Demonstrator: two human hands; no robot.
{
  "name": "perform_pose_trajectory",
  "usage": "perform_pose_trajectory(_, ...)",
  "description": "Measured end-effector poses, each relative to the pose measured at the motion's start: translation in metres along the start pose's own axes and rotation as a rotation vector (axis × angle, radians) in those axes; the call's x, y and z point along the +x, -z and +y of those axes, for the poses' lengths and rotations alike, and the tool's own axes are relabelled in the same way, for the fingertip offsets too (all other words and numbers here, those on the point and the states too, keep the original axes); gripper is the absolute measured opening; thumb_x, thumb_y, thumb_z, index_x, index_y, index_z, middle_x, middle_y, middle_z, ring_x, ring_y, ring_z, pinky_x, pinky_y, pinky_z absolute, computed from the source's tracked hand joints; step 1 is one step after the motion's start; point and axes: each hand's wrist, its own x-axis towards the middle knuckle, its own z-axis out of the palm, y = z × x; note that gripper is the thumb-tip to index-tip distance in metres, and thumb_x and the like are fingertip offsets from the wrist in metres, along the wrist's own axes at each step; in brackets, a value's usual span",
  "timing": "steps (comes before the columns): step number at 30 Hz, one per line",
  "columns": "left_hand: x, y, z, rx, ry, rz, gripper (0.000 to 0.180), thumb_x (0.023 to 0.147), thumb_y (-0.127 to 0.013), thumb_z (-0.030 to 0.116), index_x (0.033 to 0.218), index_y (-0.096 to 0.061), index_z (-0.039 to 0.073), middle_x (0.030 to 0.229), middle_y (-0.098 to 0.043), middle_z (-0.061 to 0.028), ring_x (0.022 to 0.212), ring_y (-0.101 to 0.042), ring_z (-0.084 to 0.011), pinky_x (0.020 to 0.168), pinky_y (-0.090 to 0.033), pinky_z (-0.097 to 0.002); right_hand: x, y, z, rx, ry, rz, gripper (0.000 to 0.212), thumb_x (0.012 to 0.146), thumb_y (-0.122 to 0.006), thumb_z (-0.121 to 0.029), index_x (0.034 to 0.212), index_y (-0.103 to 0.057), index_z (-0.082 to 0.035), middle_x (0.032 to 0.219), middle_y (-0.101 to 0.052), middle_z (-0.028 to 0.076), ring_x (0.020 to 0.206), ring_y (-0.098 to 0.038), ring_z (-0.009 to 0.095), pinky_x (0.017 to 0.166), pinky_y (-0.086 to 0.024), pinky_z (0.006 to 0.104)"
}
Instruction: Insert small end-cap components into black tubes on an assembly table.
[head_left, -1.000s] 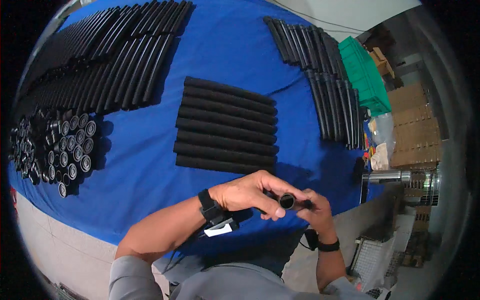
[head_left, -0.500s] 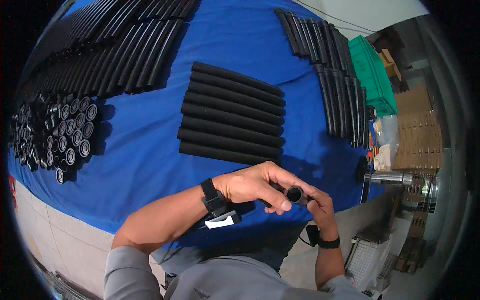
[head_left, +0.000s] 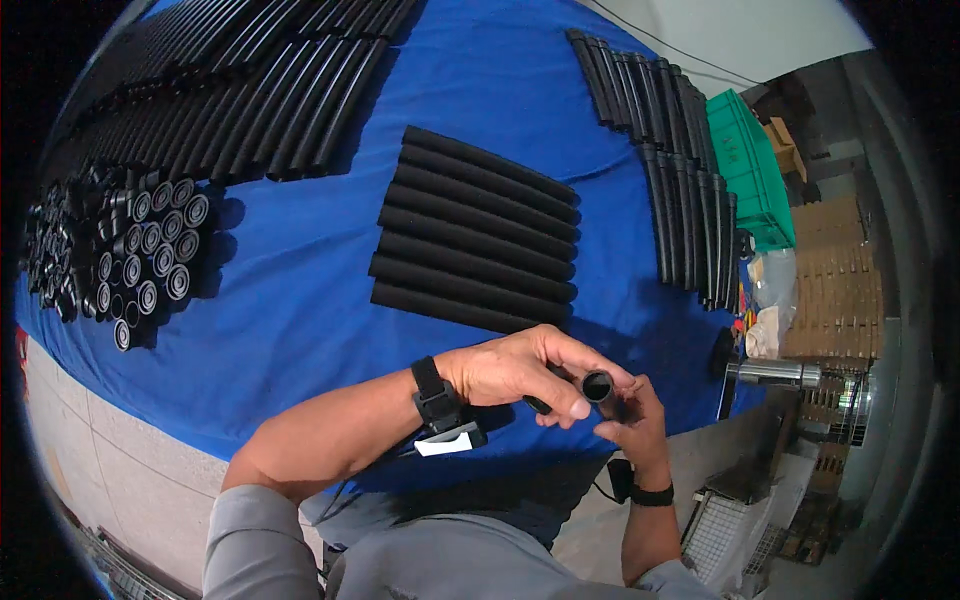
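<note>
My left hand (head_left: 530, 372) is closed, its thumb and fingers around the open end of a short-looking black tube (head_left: 600, 388), whose round mouth faces up toward me. A small dark piece (head_left: 540, 403) shows under the left palm; its kind cannot be made out. From the other side, my right hand (head_left: 640, 425) grips the same tube, fingers bent along its body. The tube's lower part is hidden by the hands. Just beyond them, several matt black tubes (head_left: 470, 235) lie side by side on the blue cloth (head_left: 300, 300).
Rows of black tubes (head_left: 270, 110) fill the far left. In front of them sit several round black caps (head_left: 160, 255). More black tubes (head_left: 685, 220) lie at the right, beside a green crate (head_left: 748, 170). A metal cylinder on a stand (head_left: 775, 372) juts from the right table edge.
The view has shifted slightly. My right thumb and fingers have changed position on the tube, while my left hand keeps its hold.
</note>
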Motion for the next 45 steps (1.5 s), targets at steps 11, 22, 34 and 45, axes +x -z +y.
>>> perform_pose_trajectory(11, -0.001, 0.003, -0.001, -0.005, 0.002, 0.006, 0.047, 0.082, -0.074, 0.008, 0.127, -0.063, 0.001, 0.081, -0.066, -0.0039, 0.066, -0.06, -0.0103, 0.055, -0.045, -0.024, -0.001, 0.01, 0.005, 0.003, -0.038, -0.082, 0.047, 0.081, -0.079, -0.031, 0.108, -0.059, 0.002, 0.105, -0.063, 0.008, 0.095, -0.06, 0.019, 0.084, -0.047, 0.0303)
perform_pose_trajectory(22, -0.001, 0.001, 0.0, 0.002, 0.01, 0.032, 0.048, 0.081, -0.075, 0.008, 0.127, -0.062, -0.001, 0.081, -0.067, -0.0073, 0.064, -0.059, -0.0117, 0.056, -0.047, -0.0262, 0.005, 0.01, -0.004, -0.184, 0.093, -0.102, 0.035, 0.09, -0.066, -0.026, 0.108, -0.06, 0.004, 0.101, -0.065, 0.013, 0.091, -0.062, 0.022, 0.083, -0.048, 0.0324)
perform_pose_trajectory(34, -0.004, -0.008, 0.009, 0.189, -0.025, 0.161, 0.044, 0.089, -0.068, 0.011, 0.13, -0.057, 0.002, 0.077, -0.062, -0.0054, 0.063, -0.058, -0.0137, 0.057, -0.046, -0.0259, -0.013, 0.0, 0.0, -0.301, 0.107, -0.082, 0.034, 0.087, -0.069, -0.016, 0.115, -0.059, 0.001, 0.086, -0.064, 0.008, 0.072, -0.061, 0.018, 0.067, -0.05, 0.0305)
perform_pose_trajectory(45, 0.002, -0.066, -0.044, -0.459, -0.266, 0.656, 0.025, 0.098, -0.054, 0.025, 0.119, -0.056, 0.012, 0.107, -0.059, -0.0099, 0.09, -0.059, -0.0205, 0.062, -0.053, -0.0264, -0.076, -0.015, 0.021, 0.481, -0.116, 0.059, 0.041, 0.096, -0.061, -0.028, 0.121, -0.055, 0.004, 0.08, -0.058, 0.004, 0.066, -0.053, 0.008, 0.06, -0.045, 0.0239)
